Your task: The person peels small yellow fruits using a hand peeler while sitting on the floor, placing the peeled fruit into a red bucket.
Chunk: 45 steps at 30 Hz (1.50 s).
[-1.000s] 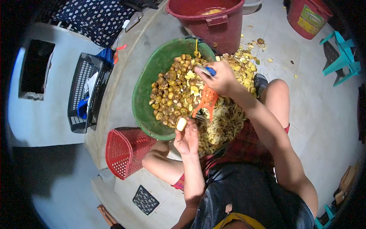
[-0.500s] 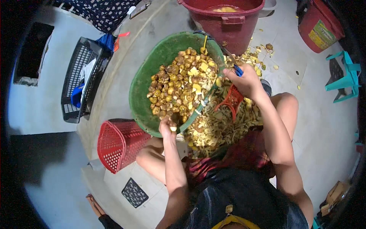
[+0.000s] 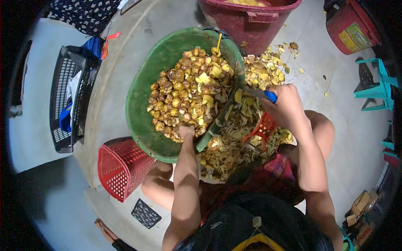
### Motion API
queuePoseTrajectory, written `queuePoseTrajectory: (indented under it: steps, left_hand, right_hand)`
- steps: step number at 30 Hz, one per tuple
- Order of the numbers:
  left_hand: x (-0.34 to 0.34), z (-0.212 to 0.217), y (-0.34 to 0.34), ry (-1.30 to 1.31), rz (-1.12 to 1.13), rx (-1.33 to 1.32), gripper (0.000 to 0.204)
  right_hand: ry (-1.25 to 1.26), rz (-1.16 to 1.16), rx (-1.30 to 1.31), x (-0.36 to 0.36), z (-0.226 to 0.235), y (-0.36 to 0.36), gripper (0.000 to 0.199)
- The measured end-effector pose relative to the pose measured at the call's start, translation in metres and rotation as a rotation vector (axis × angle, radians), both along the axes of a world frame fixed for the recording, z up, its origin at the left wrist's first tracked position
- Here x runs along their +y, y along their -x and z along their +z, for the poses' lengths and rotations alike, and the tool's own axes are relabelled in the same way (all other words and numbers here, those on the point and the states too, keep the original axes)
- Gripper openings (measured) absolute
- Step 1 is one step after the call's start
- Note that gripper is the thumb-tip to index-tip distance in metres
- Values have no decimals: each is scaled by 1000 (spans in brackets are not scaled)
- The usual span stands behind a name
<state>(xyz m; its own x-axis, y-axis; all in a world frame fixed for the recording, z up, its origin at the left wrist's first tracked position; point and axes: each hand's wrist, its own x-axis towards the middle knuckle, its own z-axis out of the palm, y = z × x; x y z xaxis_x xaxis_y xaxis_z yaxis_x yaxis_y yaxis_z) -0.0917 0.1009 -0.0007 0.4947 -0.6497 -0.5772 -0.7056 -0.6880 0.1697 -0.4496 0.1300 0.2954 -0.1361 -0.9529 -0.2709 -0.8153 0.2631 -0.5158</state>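
left hand among small potatoes at six o'clock in a green tub, fingers buried, grip impossible to tell; at three o'clock outside, right hand grips a blue-handled knife.

Your left hand has its fingertips hidden among brown tubers; beyond your right hand, the top edge crops the large red tub.

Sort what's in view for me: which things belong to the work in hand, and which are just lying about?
Part of the work:
green tub
brown-yellow produce, left hand in it
blue-handled knife in right hand
heap of peelings
large red tub, probably

Apparently lying about:
red perforated basket
dark grey basket
turquoise stool
black patterned mat
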Motion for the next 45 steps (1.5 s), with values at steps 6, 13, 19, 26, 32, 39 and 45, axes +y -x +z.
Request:
queuePoseTrajectory:
  steps: [6,13,19,26,32,39,45]
  left_hand:
    - [4,-3,7,47,-68,-45,49]
    - [37,42,10,472,517,1304,42]
    - [69,132,49,571,475,2058,68]
    - [106,178,66,711,529,2068,33]
    - [134,201,87,859,546,1953,71]
    - [151,225,91,979,409,1932,61]
    - [160,246,86,966,348,1929,52]
  right_hand:
    - [89,118,55,-1,-11,-4,10]
    - [100,133,22,6,-14,-6,17]
    - [139,186,-23,25,-13,-28,25]
    - [376,418,-77,59,-31,-73,18]
    - [402,432,-78,79,-42,-94,15]
    - [576,538,6,82,-34,-96,14]
    - [421,295,-37,68,-31,-83,14]
